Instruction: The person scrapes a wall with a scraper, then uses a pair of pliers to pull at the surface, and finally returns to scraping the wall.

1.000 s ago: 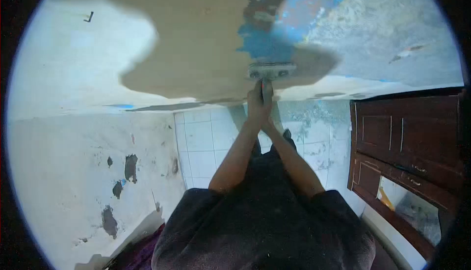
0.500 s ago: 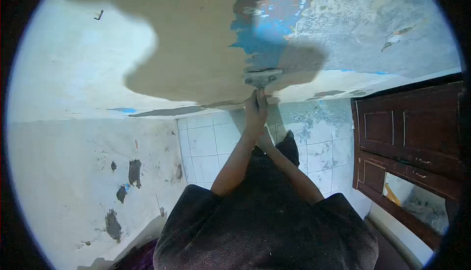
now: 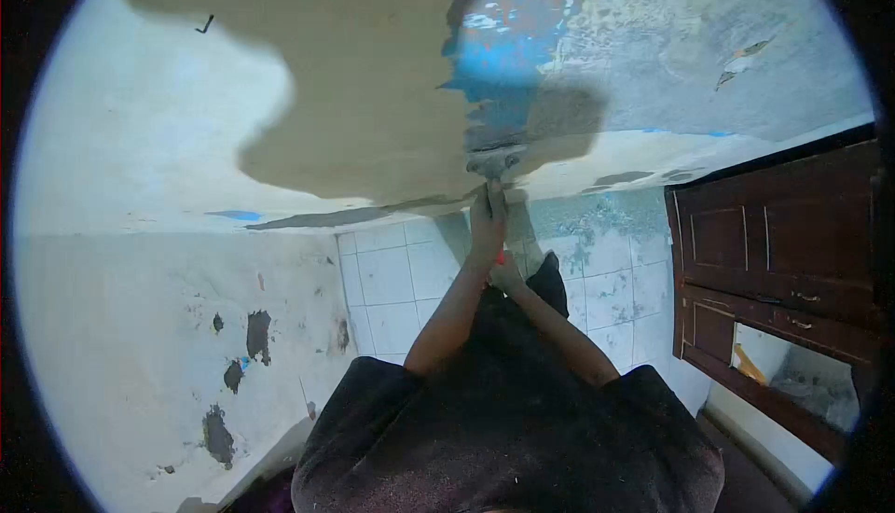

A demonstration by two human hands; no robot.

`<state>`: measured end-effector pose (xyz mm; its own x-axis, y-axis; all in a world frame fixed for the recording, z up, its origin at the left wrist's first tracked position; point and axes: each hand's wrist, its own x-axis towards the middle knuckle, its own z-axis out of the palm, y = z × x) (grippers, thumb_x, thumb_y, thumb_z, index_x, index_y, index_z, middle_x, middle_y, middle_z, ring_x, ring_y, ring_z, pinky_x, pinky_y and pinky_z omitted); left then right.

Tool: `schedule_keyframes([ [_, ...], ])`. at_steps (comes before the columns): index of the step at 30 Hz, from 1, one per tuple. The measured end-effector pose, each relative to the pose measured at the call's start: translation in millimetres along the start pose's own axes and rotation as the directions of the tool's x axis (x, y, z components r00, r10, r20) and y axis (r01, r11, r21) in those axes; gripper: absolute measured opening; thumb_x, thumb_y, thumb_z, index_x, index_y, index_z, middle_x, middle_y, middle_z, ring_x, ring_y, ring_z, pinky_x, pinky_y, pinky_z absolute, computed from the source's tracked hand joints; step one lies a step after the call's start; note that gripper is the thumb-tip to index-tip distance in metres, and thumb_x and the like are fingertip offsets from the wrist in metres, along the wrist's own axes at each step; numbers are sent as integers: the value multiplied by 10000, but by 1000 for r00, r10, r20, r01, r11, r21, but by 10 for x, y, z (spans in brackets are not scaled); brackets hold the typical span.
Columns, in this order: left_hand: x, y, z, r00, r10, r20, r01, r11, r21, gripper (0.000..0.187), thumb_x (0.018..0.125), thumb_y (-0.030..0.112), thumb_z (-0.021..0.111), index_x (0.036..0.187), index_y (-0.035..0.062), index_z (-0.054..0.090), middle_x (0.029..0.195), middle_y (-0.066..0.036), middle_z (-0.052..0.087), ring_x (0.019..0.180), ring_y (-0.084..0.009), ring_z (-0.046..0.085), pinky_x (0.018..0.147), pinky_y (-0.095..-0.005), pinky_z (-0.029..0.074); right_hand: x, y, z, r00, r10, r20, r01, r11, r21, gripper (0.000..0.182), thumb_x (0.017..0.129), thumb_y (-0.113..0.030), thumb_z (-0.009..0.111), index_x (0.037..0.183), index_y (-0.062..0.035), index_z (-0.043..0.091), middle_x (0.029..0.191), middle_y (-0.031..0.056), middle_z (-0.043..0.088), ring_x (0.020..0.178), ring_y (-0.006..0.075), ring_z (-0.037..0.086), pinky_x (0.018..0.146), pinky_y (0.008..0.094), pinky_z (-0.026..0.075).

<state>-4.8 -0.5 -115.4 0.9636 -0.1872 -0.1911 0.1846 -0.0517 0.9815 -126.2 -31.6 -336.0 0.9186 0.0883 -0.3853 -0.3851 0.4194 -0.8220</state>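
Observation:
My left hand (image 3: 488, 219) is closed around the handle of a wide scraper (image 3: 494, 160). The scraper's blade lies against the wall, at the lower end of a strip of exposed blue paint (image 3: 503, 61). Lower down and partly behind my left wrist, my right hand (image 3: 506, 275) is closed on a small red object (image 3: 501, 257). Only a bit of that red piece shows, so I cannot make out its kind. My shadow falls over the wall around the scraper.
White floor tiles (image 3: 382, 266) with grey smears lie below the wall. A dark wooden cabinet (image 3: 774, 252) stands at the right. Grey patches mark the left wall (image 3: 121, 326). A small hook (image 3: 205, 24) sticks out of the wall at upper left.
My left hand and the scraper have moved slightly down the wall. The red piece at my right hand now shows. The view has shifted a little.

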Motion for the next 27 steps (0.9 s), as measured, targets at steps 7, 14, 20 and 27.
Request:
schedule_keyframes([
  [7,59,-134,65,998,68,-12,-68,997,-39,399,984,451,406,810,97,470,579,30,418,471,-61,389,426,-234,328,-212,-503,275,972,-72,-225,40,989,-144,156,848,-223,623,774,-96,569,607,-2,512,524,125,456,469,337,365],
  [14,216,104,66,986,164,-42,-162,985,59,351,981,363,451,828,51,502,616,-3,464,525,-94,425,481,-275,357,28,-385,200,985,-66,-160,27,971,-236,241,908,-210,581,1070,-38,538,979,40,587,865,175,567,731,345,473],
  [20,196,962,142,973,227,30,-228,949,218,385,980,343,441,903,-22,536,652,-65,518,604,-127,494,545,-298,399,562,-61,-116,986,-56,-155,33,988,-148,141,880,-174,592,889,-36,562,813,36,576,709,154,536,602,335,418],
  [27,86,-74,109,996,83,-31,-80,992,93,453,979,360,434,878,-71,530,619,-174,495,573,-224,479,535,-393,362,-118,-463,176,955,-165,-247,177,984,23,138,867,-149,606,796,-42,555,754,19,552,634,136,499,556,313,397],
])
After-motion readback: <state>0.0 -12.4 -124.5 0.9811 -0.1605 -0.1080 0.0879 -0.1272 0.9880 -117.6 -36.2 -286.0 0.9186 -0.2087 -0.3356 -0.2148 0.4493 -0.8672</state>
